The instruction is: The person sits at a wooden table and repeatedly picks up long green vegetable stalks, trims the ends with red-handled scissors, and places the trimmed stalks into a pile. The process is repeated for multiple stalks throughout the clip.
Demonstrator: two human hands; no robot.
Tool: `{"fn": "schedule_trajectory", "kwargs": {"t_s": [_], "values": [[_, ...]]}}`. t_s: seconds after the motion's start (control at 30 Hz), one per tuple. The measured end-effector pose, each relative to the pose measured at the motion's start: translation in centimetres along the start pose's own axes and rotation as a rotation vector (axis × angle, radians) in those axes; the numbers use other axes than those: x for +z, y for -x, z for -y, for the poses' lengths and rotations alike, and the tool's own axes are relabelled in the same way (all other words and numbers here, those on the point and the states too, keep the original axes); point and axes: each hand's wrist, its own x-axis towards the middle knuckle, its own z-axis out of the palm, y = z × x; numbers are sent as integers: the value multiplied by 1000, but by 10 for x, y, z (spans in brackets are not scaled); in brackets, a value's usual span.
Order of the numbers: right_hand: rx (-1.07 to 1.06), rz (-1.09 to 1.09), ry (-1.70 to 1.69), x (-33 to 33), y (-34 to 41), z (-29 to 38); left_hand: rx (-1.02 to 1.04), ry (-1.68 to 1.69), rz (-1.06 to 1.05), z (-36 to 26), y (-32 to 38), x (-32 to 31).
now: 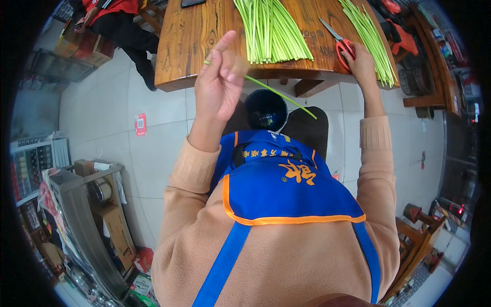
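Note:
My left hand (222, 78) is raised in front of the table edge, its fingers closed around a single green stem (282, 94), likely a garlic scape, that slants down to the right over my lap. On the wooden table, my right hand (357, 61) rests at the red handles of the scissors (341, 46); their blades point away from me, and the finger grip is partly hidden. A wide bundle of green stems (272, 34) lies between my hands on the table. Another green bundle (370, 42) lies to the right of the scissors.
A dark bucket (266, 110) stands on the floor between my knees, below the table edge (230, 76). A phone (191, 3) lies at the table's far left. Another person (122, 28) sits at the upper left. A metal shelf unit (82, 203) stands at the lower left.

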Motion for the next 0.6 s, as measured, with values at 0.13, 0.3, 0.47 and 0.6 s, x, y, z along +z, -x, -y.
{"fn": "schedule_trajectory", "kwargs": {"t_s": [0.13,0.3,0.47,0.6], "values": [[-9,24,101,-14,5,14,-33,154,-56,-5,-3,-14],[-63,52,-261,-41,22,57,-84,325,-49,-8,-3,-27],[-41,590,-894,-60,58,116,-89,333,-131,-7,-5,-30],[4,750,-1017,-62,78,138,-49,297,-178,-4,-5,-26]]}}
